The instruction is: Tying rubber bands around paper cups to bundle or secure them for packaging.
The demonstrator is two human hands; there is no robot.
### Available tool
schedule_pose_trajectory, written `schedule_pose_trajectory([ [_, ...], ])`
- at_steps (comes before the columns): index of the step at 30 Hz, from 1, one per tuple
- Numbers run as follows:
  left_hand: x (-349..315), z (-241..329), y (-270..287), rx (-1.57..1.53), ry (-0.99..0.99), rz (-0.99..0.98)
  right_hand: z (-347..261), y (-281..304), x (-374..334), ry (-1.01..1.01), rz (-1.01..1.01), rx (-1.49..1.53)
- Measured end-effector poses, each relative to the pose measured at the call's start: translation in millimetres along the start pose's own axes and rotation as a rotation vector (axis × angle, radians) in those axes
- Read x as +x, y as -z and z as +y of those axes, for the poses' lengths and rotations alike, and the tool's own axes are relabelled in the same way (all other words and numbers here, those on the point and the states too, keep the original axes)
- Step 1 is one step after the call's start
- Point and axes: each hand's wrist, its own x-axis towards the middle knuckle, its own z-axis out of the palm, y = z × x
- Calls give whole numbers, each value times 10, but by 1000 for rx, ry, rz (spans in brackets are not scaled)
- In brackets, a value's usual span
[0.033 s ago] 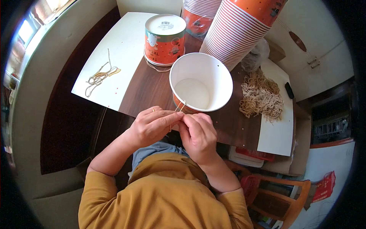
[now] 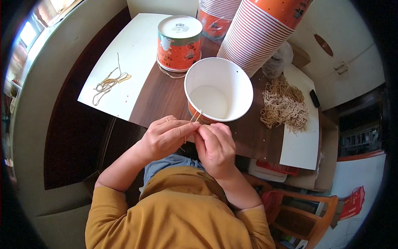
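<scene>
- Cord [image 2: 199, 114] at the bucket's [image 2: 241, 89] seven-o'clock rim, long axis pointing toward one o'clock.
- Left hand [image 2: 168, 136] and right hand [image 2: 218, 145]: fingers pinch it.
- Worktop [image 2: 151, 99]: wood showing toward nine; string pile [image 2: 286, 103] at three.

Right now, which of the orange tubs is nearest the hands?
The open tub directly ahead of the hands, white inside showing; the upside-down tub sits farther back, and the others are nested in stacks.

Lettering [image 2: 167, 62] and barcode [image 2: 179, 25] on upturned tub [image 2: 179, 50]
</scene>
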Motion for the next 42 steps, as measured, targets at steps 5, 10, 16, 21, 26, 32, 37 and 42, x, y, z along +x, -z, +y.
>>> schedule_pose_trajectory([
  [5,-31,44,29,-124,139,-30,-4,40,17,-17,44,40],
  [10,-17,116,58,0,148,-28,11,58,-71,-344,11,264],
  [16,-24,274,7,530,135,105,53,-240,-80,-503,67,396],
  [21,-81,246,-109,200,483,234,121,-485,-71,-369,155,254],
  [26,-182,147,-194,-934,1039,530,130,-527,42,-263,59,258],
  [32,-177,99,-46,-1346,1217,541,136,-431,85,-556,-99,868],
  [37,-232,81,-11,-1411,1211,545,67,-356,156,-1033,-113,1601],
  [42,-247,106,-60,-1254,1120,603,103,-442,87,-1021,-101,1570],
])
